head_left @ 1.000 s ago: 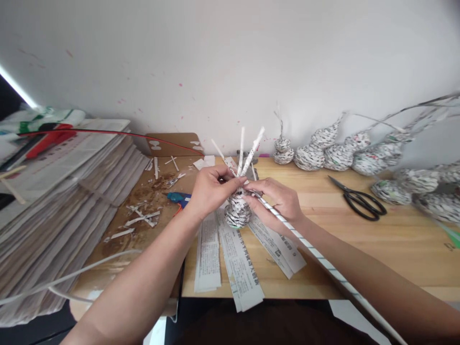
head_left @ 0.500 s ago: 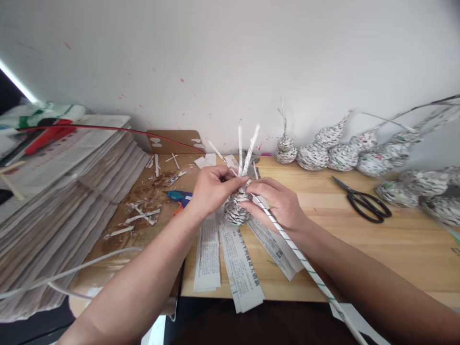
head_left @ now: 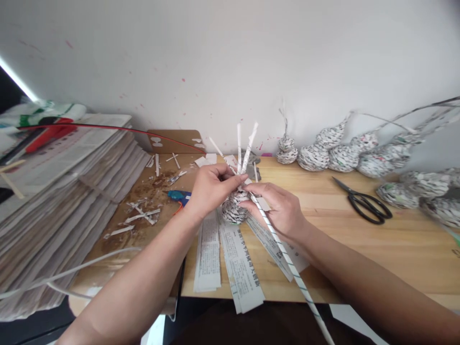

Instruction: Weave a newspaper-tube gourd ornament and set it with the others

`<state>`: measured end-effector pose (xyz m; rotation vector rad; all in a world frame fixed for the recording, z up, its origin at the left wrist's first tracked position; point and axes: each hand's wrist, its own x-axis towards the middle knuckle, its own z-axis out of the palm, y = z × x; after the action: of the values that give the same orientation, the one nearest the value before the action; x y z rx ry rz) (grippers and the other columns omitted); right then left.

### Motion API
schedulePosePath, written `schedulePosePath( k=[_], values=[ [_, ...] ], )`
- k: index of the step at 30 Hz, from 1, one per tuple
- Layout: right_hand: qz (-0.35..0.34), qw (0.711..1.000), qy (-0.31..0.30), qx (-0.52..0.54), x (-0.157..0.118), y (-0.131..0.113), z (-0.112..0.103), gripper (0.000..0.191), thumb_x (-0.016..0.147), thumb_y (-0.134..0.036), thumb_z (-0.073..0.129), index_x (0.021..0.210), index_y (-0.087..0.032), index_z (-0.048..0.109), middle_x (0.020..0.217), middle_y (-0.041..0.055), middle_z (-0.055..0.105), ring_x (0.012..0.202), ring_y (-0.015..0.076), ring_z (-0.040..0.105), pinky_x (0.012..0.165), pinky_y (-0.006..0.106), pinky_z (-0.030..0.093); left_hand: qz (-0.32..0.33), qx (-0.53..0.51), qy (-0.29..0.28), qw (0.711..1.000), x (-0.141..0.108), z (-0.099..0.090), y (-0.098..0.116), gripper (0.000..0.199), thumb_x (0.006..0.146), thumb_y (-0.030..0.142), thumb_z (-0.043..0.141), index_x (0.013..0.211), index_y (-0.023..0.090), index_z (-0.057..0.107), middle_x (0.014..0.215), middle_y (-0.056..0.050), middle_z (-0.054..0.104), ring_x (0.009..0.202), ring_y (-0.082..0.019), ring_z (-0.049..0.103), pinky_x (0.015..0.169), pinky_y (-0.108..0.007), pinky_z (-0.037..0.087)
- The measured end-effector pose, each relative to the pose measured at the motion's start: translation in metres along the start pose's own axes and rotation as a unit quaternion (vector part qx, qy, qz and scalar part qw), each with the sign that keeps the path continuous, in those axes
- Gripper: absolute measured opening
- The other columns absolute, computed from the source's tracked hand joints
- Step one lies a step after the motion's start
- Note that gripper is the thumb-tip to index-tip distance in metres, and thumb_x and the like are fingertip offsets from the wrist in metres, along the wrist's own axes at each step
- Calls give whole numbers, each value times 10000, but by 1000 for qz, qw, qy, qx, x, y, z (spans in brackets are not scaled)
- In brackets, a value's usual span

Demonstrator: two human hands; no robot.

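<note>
A small gourd-shaped weaving of rolled newspaper [head_left: 235, 211] is held between my two hands above the table. My left hand [head_left: 217, 187] is closed on its neck, thumb pressed near the base of the upright paper sticks [head_left: 247, 148]. My right hand [head_left: 278, 206] pinches at the weaving's right side, by a long rolled paper tube [head_left: 283, 249] that slants down toward me past the table edge. The fingers hide part of the neck where tube and sticks meet. Newspaper strips [head_left: 244, 273] lie beneath the weaving.
Black scissors [head_left: 366, 203] lie to the right. Several finished paper gourds [head_left: 312, 157] stand along the wall. A blue glue gun [head_left: 179, 196] and paper scraps [head_left: 143, 213] are on the brown board at left, beside a tall newspaper stack [head_left: 82, 191].
The lower end of the long paper tube has swung to the left. The weaving has shifted slightly left, and my right hand has dropped slightly. My left hand keeps its hold.
</note>
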<state>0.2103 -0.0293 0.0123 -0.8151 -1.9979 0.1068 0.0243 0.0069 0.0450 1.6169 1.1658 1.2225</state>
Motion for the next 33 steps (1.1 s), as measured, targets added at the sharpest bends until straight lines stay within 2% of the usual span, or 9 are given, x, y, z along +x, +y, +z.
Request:
schedulePosePath(
  k=[5,10,15,19,21,24,28,31,33],
  values=[
    [4,999,-32,-8,1,-1,-2,261,933,-207,692,1181,-250,623,1066,81,746,950,215,725,868,345,590,-8,8,26,1000,-2,3,0,326,723,403,796,561,168,640,515,15,593,503,-112,483,488,-252,337],
    [-7,998,-59,-28,6,-4,-3,171,947,-181,653,1105,-227,608,987,86,718,915,226,692,833,355,574,-25,-9,37,999,-4,7,-2,309,717,403,803,582,163,662,531,9,604,518,-117,497,504,-262,366],
    [-18,998,-53,-19,6,-2,-1,152,947,-177,648,1085,-231,614,992,83,710,919,222,686,836,356,570,-42,-56,21,997,-2,7,-9,315,716,412,813,603,164,657,554,0,624,518,-122,516,508,-265,386],
    [-3,1000,-18,12,2,2,1,194,927,-210,690,1108,-253,637,1026,65,731,929,209,703,858,344,577,-16,-30,16,999,-1,4,-7,316,727,417,810,622,166,651,549,13,596,516,-113,491,500,-254,357],
    [22,1000,0,22,1,3,1,247,903,-238,726,1135,-252,644,1032,55,744,926,202,715,865,335,582,4,-10,19,1000,-1,3,-5,325,741,425,800,628,164,645,542,21,573,511,-105,467,492,-247,335],
    [102,993,22,57,1,-1,2,288,891,-281,738,1160,-237,646,1041,49,759,884,188,732,836,313,594,17,2,23,1000,-1,3,-4,346,755,446,792,628,162,640,541,18,572,513,-105,470,496,-245,345],
    [196,972,51,116,4,-10,3,178,917,-283,691,1080,-215,672,997,41,772,755,157,729,718,269,596,27,-2,32,999,-1,4,-6,370,738,482,812,639,160,659,571,-2,620,539,-122,520,517,-251,388],
    [210,967,67,129,5,-14,3,138,925,-263,668,1052,-213,689,941,35,774,712,152,717,694,264,591,32,-10,35,999,-1,5,-6,371,733,487,820,646,160,670,574,-3,628,546,-125,529,523,-252,397],
    [193,971,68,123,6,-14,2,132,933,-230,647,1050,-217,707,951,38,775,757,158,726,738,273,594,31,-12,30,999,-2,5,-6,363,746,482,812,654,159,674,577,-3,631,546,-125,531,524,-252,396]
  ],
)
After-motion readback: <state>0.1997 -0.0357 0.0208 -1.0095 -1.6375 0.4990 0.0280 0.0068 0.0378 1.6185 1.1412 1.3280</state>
